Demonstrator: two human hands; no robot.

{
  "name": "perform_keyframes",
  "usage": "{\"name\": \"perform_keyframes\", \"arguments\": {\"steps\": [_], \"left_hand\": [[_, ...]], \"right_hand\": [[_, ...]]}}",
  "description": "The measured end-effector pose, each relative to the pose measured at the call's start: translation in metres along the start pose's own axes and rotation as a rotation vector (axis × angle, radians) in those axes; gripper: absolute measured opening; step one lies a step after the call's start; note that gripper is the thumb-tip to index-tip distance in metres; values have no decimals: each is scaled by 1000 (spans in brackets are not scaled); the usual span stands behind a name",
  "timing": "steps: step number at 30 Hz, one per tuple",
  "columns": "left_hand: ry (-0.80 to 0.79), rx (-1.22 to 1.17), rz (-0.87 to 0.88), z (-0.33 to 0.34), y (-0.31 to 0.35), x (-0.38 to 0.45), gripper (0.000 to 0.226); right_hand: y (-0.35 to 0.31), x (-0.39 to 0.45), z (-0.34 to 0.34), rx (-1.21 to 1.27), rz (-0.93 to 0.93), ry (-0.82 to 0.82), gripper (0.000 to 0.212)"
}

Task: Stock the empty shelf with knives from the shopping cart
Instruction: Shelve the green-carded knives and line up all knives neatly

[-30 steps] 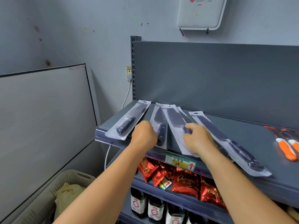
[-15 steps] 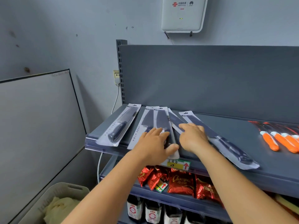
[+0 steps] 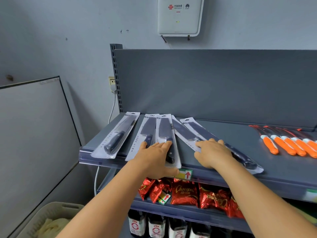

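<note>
Knives in clear flat packets lie fanned out on the grey top shelf (image 3: 223, 134), handles toward the front edge, blades pointing at the back panel. Five packets show. The leftmost knife (image 3: 118, 134) lies apart from both hands, slanted, its lower end on the front lip of the shelf. The second knife (image 3: 145, 133) and third knife (image 3: 165, 133) lie side by side, edges touching or overlapping. The left hand (image 3: 154, 157) rests flat across their handle ends, fingers straight and spread, fingertips on the packets, thumb down by the shelf's front edge near a yellow and green price tag (image 3: 186, 174); it grips nothing. The fourth knife (image 3: 184, 132) slants to the right, and its lower end disappears under the right hand (image 3: 212, 153). The fifth knife (image 3: 240, 155) runs further right, its dark handle passing just beside and partly beneath that hand, reaching the shelf's front edge. The right hand lies palm down with fingers stretched over these two packets, pressing rather than clasping.

Well apart at the right end of the same shelf sits a row of orange-handled tools (image 3: 291, 146). Red snack bags (image 3: 185, 193) fill the shelf below, with dark bottles (image 3: 154, 227) under those. A pale plastic basket (image 3: 56, 219) stands at lower left, and a white box (image 3: 180, 16) hangs on the wall above.
</note>
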State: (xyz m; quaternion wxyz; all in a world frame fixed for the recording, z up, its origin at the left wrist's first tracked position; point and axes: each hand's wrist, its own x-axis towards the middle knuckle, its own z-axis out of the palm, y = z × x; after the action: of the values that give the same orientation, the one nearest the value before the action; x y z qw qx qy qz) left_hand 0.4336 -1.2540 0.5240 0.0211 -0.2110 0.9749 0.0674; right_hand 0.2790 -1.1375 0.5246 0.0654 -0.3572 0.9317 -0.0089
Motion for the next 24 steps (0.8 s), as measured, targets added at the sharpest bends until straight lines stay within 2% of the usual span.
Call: {"name": "perform_keyframes", "arguments": {"steps": [3, 10, 17, 24], "left_hand": [[-11, -12, 8, -2, -1, -3, 97], [-33, -26, 8, -4, -2, -3, 96], [-24, 31, -10, -4, 0, -4, 93], [-37, 53, -3, -4, 2, -3, 93]], "right_hand": [[1, -3, -1, 38, 25, 31, 31], [1, -10, -8, 119, 46, 61, 35], [-17, -7, -2, 86, 55, 71, 38], [-39, -13, 0, 84, 37, 78, 57]]}}
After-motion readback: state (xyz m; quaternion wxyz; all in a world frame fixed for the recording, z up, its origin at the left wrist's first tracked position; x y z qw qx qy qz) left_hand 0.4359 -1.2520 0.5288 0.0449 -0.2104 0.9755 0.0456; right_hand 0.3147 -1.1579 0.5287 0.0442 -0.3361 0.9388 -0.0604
